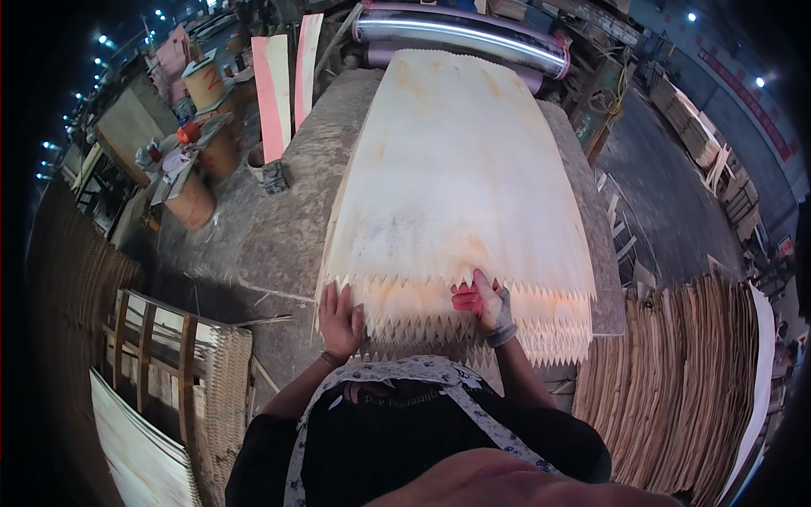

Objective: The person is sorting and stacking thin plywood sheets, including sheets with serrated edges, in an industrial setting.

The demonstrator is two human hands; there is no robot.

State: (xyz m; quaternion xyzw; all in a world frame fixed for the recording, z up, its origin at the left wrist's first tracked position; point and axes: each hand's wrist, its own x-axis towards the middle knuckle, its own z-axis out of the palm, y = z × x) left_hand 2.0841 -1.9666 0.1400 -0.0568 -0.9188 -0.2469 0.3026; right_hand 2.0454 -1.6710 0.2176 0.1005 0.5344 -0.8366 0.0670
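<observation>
A stack of pale wood veneer sheets (460,169) with saw-toothed near edges lies on the bench before me. The top sheet sits farther back than the lower veneer sheets (405,300), whose jagged ends stick out toward me. My left hand (340,323) lies flat on the near left corner of the lower sheets, fingers stretched out. At the near edge of the top sheet, right of the middle, my right hand (483,302) is closed, its thumb over the toothed edge. Red coverings show on its curled fingers, and a grey band (501,335) circles the wrist.
Shiny rollers (460,40) cross the bench's far end. The worn bench top (317,152) shows left of the stack, with pink-and-white strips (272,97) beyond. Drums (190,201) stand at left. Upright veneer stacks (667,380) flank me at right, and a wooden rack (160,355) at left.
</observation>
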